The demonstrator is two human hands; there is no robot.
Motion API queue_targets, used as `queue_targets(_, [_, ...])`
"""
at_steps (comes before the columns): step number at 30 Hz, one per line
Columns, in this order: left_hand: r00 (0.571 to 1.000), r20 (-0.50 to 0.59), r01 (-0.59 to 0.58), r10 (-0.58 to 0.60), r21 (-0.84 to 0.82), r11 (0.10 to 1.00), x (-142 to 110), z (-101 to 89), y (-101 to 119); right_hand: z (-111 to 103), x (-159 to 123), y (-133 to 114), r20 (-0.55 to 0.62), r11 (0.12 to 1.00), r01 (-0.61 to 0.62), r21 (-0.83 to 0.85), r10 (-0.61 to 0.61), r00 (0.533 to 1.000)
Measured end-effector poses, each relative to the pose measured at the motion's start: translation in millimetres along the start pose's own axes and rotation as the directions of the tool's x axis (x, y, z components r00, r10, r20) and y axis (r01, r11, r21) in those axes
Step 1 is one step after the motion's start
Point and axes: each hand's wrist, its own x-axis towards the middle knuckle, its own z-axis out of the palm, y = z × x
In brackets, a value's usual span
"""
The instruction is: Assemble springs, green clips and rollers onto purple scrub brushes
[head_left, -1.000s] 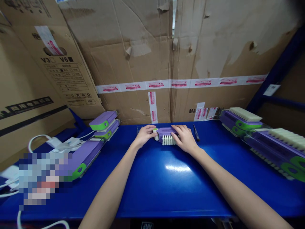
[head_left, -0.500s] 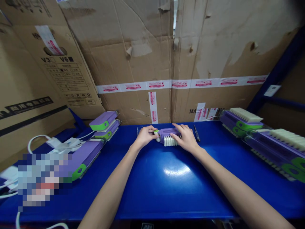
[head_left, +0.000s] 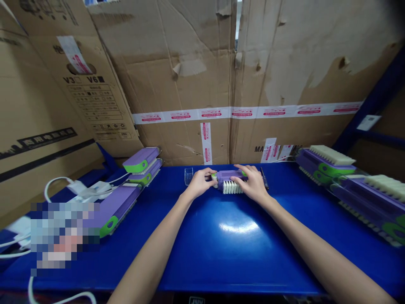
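A purple brush-like block (head_left: 231, 174) with rows of cream bristles (head_left: 233, 187) lies lengthwise near the back of the blue table. My right hand (head_left: 253, 184) is closed over its right end, thumb on the near side, and a bit of green shows under the fingers. At the block's left end, my left hand (head_left: 202, 182) pinches a small white piece with a green top (head_left: 214, 180). Whether that piece is joined to the block I cannot tell. Just left of my left hand stands a small clear box (head_left: 188, 176).
A dark pen (head_left: 264, 178) lies behind my right hand. Similar purple-and-green blocks are stacked at left (head_left: 141, 160) and right (head_left: 325, 162). White cables and adapters (head_left: 93, 188) spread over the left side. Cardboard (head_left: 186, 139) walls the back of the blue table (head_left: 202, 253).
Both hands and the purple block have shifted slightly right. More of the clear box shows beside my left hand, and green now shows under my right fingers. The view has shifted a little.
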Motion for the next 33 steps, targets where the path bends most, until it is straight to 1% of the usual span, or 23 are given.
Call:
queue_targets(3, [0.999,0.03,0.017,-0.015,-0.08,0.997,-1,-3.6,2,1,-2,-1,-0.037,1.0,-0.008,0.007,0.008,0.999])
queue_targets(5, [0.999,0.029,0.049,-0.045,-0.16,0.986,-1,-5.4,2,3,-4,-3,-0.058,1.0,0.004,0.01,-0.003,0.998])
queue_targets(8, [0.993,-0.013,0.107,-0.115,-0.275,0.955,-2,-5.6,1,6,-7,-4,-0.105,0.999,0.021,0.029,-0.018,0.994])
queue_targets(10, [0.983,-0.009,0.171,-0.185,-0.333,0.927,-2,-5.0,0,9,-7,-4,-0.148,0.998,0.017,0.065,-0.007,0.989])
queue_targets(12, [0.96,0.061,0.274,-0.272,-0.38,0.883,-2,-5.0,2,10,-8,-4,-0.182,0.993,0.006,0.115,0.015,0.983])
queue_targets(14, [0.924,0.152,0.381,-0.35,-0.411,0.828,-3,-5.5,4,10,-7,-4,-0.197,0.987,-0.002,0.161,0.034,0.98])
queue_targets(16, [0.902,0.193,0.432,-0.387,-0.435,0.79,-4,-5.9,8,9,-7,-4,-0.205,0.981,-0.011,0.196,0.052,0.977])
queue_targets(18, [0.909,0.183,0.417,-0.376,-0.456,0.786,-4,-5.3,10,8,-6,-4,-0.211,0.974,-0.027,0.227,0.076,0.975])
queue_targets(21, [0.923,0.128,0.379,-0.362,-0.449,0.809,-4,-1.9,13,6,-5,-3,-0.216,0.964,-0.042,0.263,0.101,0.971])
queue_targets(23, [0.924,0.089,0.372,-0.372,-0.443,0.816,-4,1.4,13,6,-5,-1,-0.219,0.96,-0.042,0.276,0.106,0.97])
queue_targets(29, [0.924,0.018,0.347,-0.381,-0.452,0.822,-5,9.2,11,6,-6,0,-0.221,0.956,-0.055,0.289,0.122,0.968])
queue_targets(33, [0.92,0.01,0.351,-0.391,-0.459,0.816,-4,9.3,11,5,-6,-2,-0.212,0.959,-0.056,0.278,0.119,0.97])
